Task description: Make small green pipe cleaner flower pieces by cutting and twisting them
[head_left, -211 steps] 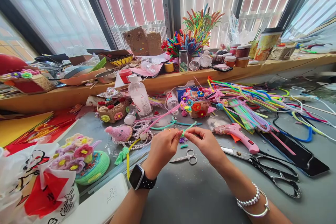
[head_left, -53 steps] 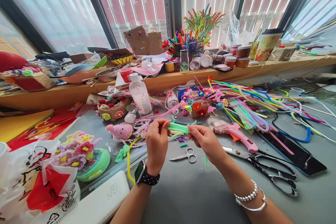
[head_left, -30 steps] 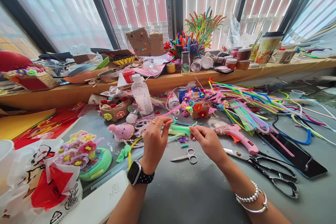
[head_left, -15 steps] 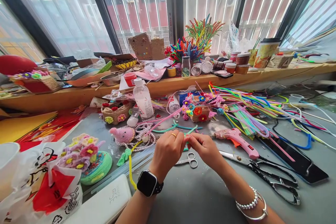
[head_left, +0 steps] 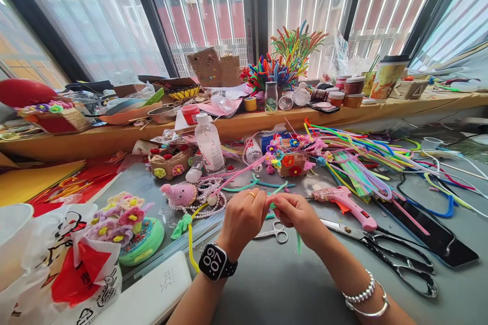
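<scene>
Both hands meet fingertip to fingertip over the grey table (head_left: 263, 284). My left hand (head_left: 246, 216), with a ring and a watch, pinches a green pipe cleaner (head_left: 299, 242). Opposite it, my right hand (head_left: 295, 213) is closed on the same pipe cleaner; one end hangs down below that hand and a bit shows above the fingertips. The fingers hide the middle of it. Small scissors (head_left: 281, 234) lie just beneath the hands. Right of them are a pink glue gun (head_left: 354, 205) and large black-handled scissors (head_left: 396, 254).
Loose pipe cleaners (head_left: 366, 157) spread over the back right, beside a phone (head_left: 453, 249). A clear bottle (head_left: 209, 147), a pink crocheted piece (head_left: 181, 194) and a flower cushion (head_left: 143, 244) stand left. A white power bank (head_left: 152, 294) and plastic bag (head_left: 84, 264) lie front left.
A green pipe cleaner end now hangs below my right hand, where none showed before. The right fingers have shifted slightly, and the watch face has lit up.
</scene>
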Available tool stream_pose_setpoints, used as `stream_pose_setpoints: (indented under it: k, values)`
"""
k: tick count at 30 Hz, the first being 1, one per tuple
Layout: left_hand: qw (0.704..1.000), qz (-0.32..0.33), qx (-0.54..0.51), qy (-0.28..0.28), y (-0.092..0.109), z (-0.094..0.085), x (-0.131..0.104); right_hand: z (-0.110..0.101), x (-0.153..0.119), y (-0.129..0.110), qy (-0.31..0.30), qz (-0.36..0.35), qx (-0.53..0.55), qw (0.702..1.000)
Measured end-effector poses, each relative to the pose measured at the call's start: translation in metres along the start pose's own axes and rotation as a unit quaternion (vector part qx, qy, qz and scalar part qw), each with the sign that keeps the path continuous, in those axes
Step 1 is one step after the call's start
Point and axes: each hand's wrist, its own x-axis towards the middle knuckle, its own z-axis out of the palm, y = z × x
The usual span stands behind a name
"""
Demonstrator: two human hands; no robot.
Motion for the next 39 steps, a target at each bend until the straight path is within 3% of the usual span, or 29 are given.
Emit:
stream_pose_setpoints:
  k: [4,14,20,27,30,33,36,37,39]
  values:
    - [1.000,0.013,0.000,-0.007,-0.003,-0.002,0.000,0.001,0.000,-0.002,-0.006,0.012,0.004,1.000]
    - [0.998,0.030,-0.007,-0.054,-0.006,0.003,-0.003,-0.016,0.000,-0.009,-0.022,-0.013,-0.216,0.976]
    - [0.998,0.028,0.008,-0.048,-0.010,0.002,-0.002,-0.023,-0.004,-0.017,-0.061,-0.017,-0.276,0.959]
    - [0.997,0.040,0.023,-0.060,-0.015,0.001,-0.001,-0.031,-0.005,-0.023,-0.054,-0.009,-0.355,0.933]
    - [0.996,-0.012,0.055,-0.069,-0.019,0.002,-0.002,-0.040,-0.005,-0.024,0.002,-0.029,-0.374,0.927]
    - [0.980,-0.137,0.105,-0.095,-0.021,0.003,-0.003,-0.051,-0.004,-0.021,0.143,-0.056,-0.356,0.922]
    - [0.951,-0.257,0.093,-0.144,-0.021,0.004,-0.003,-0.058,-0.001,-0.016,0.294,-0.081,-0.231,0.924]
    - [0.943,-0.283,0.075,-0.157,-0.020,0.004,-0.003,-0.058,0.001,-0.014,0.323,-0.087,-0.176,0.926]
    - [0.932,-0.314,0.038,-0.176,-0.018,0.004,-0.001,-0.054,0.003,-0.012,0.324,-0.071,-0.076,0.940]
